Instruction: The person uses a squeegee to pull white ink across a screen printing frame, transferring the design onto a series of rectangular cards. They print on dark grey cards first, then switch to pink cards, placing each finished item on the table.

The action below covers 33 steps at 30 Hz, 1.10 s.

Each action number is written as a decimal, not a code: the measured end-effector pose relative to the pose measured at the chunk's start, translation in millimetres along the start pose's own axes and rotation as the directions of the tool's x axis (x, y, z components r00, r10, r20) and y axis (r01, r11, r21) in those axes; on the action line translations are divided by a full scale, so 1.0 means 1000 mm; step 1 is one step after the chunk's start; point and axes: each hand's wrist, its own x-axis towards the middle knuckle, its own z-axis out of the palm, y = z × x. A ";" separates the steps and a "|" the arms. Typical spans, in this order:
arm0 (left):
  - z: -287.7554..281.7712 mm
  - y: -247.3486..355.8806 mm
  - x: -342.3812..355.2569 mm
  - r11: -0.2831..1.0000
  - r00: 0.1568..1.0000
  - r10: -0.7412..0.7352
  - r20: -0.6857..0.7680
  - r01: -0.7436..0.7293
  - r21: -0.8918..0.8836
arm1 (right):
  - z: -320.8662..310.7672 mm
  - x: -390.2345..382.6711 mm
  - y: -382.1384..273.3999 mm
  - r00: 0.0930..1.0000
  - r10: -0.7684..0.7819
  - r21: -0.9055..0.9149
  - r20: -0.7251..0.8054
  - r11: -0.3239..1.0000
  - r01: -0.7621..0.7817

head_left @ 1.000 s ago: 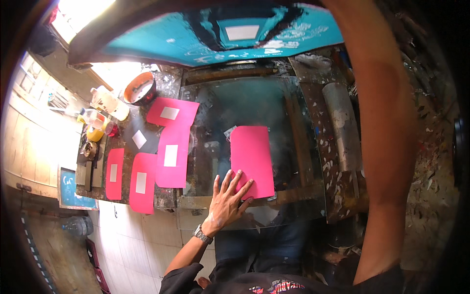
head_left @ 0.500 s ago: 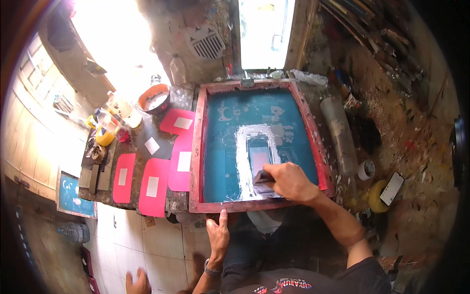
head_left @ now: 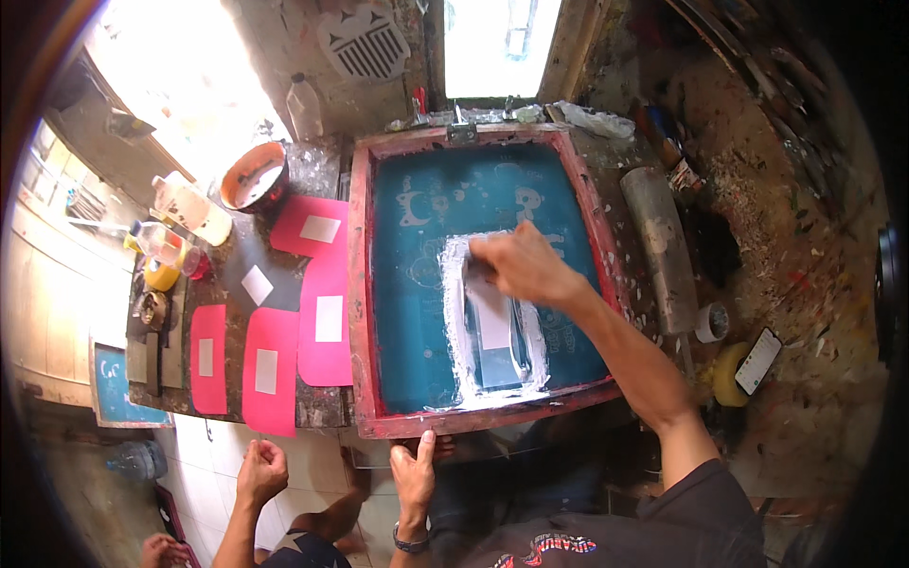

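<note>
A screen printing frame [head_left: 363,284] with reddish wooden rails and teal mesh lies on the workbench in front of me. My right hand [head_left: 521,265] is closed on a dark squeegee [head_left: 480,275], mostly hidden by the fingers, over the far end of a white ink patch. White ink [head_left: 453,331] borders a rectangular window in the mesh, through which a pale shape shows. At the frame's near rail, my left hand [head_left: 414,478] grips the wood, its thumb up against the edge and its other fingers partly hidden below.
Pink sheets [head_left: 325,360] with white rectangles lie left of the frame. Behind them stand an orange bowl [head_left: 254,178] and bottles [head_left: 194,206]. A co-worker's hand [head_left: 260,470] is at lower left. Right of the frame are a clear cylinder [head_left: 660,251] and a phone [head_left: 758,361].
My right hand has moved the squeegee from the near end of the ink patch to its far end. My left hand stays at the near rail. A co-worker's hand has come up nearer the bench.
</note>
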 end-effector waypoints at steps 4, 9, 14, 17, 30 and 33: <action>0.000 0.014 -0.004 0.971 0.998 0.054 -0.023 -0.047 0.234 | -0.002 -0.097 -0.057 0.960 -0.202 0.024 0.196 0.979 0.201; 0.001 0.028 -0.003 0.980 0.999 0.046 0.016 -0.049 0.195 | -0.025 -0.022 -0.018 0.978 -0.076 0.076 0.192 0.995 0.062; 0.000 0.015 -0.002 0.991 0.999 0.037 0.000 -0.036 0.131 | -0.003 -0.014 -0.009 0.991 0.114 -0.053 0.076 0.992 -0.110; -0.005 -0.003 0.003 0.999 0.997 0.040 0.069 -0.039 -0.013 | -0.006 -0.084 -0.070 0.968 0.133 -0.011 0.212 0.991 -0.134; 0.036 0.120 -0.027 0.775 0.778 0.625 0.067 -0.609 -0.168 | -0.113 -0.101 -0.141 0.857 -0.065 -0.394 -0.511 0.904 -0.166; 0.066 0.109 0.019 0.566 0.593 0.804 0.047 -0.787 0.245 | -0.160 -0.032 -0.141 0.818 -0.113 -0.349 -0.564 0.930 -0.112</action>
